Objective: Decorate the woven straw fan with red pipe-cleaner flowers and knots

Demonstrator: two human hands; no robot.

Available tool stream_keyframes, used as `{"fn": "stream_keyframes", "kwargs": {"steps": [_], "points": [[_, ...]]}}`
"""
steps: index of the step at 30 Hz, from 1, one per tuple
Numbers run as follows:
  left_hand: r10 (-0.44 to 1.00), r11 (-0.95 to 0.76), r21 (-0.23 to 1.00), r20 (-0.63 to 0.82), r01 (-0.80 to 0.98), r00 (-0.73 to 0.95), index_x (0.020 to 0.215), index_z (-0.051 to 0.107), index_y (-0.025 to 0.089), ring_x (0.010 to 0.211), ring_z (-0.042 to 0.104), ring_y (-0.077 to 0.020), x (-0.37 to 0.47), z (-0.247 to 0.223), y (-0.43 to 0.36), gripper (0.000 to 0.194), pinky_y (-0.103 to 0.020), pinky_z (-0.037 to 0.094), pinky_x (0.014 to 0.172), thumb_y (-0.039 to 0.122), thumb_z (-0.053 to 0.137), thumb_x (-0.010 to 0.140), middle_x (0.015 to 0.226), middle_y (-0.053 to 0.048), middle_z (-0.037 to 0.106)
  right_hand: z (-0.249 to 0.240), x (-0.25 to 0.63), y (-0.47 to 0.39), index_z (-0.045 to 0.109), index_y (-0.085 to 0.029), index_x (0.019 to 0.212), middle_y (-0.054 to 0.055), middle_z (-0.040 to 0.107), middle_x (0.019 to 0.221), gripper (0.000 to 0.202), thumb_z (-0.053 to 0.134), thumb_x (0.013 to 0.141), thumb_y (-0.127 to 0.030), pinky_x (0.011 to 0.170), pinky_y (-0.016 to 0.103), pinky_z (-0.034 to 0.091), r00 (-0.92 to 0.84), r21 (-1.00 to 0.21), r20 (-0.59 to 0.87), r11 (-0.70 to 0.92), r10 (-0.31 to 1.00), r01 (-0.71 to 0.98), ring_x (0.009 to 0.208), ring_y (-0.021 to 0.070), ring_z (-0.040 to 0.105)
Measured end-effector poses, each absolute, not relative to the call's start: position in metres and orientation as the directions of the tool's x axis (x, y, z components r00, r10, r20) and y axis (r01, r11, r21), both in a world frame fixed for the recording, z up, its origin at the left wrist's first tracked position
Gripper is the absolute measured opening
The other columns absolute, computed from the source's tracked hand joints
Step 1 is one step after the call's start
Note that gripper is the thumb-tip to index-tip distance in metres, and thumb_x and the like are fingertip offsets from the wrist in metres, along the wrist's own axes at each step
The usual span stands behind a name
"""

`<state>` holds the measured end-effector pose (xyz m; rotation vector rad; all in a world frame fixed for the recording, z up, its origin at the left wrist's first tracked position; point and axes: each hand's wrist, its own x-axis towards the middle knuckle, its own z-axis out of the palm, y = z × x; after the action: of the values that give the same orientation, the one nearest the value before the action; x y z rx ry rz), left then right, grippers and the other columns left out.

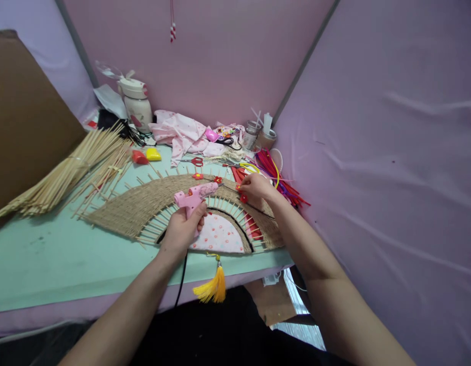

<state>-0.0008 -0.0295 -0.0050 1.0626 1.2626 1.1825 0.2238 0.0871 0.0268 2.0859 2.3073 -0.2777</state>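
Note:
A pink hot glue gun point(193, 197) is gripped in my left hand point(185, 223), its nozzle pointing right over a woven fan point(132, 206). The fan has a tan woven band, thin wooden ribs and a white patterned cloth point(220, 235) at its centre. My right hand point(254, 187) is pinched at the band's right part, on what looks like a small orange-red flower piece. Below its fingers sits a red flower point(243, 199); another red flower point(218, 180) and an orange-pink flower point(198, 176) lie along the band. A yellow tassel point(214, 284) hangs at the fan's bottom edge.
Bundled wooden sticks point(71, 170) lie at left beside a cardboard sheet point(29, 122). Behind the fan are red scissors point(195, 161), red and yellow clay packs point(153, 154), crumpled cloth point(182, 132) and a bottle point(138, 104). Coloured pipe cleaners point(268, 165) lie at right.

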Motion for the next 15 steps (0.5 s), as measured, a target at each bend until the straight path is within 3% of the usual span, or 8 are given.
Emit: {"fn": "stream_keyframes", "kwargs": {"steps": [15], "points": [[0.990,0.127,0.990,-0.130,-0.057,-0.049,0.075,0.058,0.015,0.046,0.043,-0.0076,-0.0017,-0.0064,-0.0275,0.039,-0.019,0.033,0.043,0.054,0.059,0.074,0.055,0.003,0.051,0.0243,0.2266,0.0898,0.070,-0.019,0.079,0.007,0.071,0.088,0.021,0.056,0.079,-0.035,0.071,0.029,0.038,-0.056,-0.167,-0.155,0.029,0.986,0.986,0.084,0.0206,0.060]]}}
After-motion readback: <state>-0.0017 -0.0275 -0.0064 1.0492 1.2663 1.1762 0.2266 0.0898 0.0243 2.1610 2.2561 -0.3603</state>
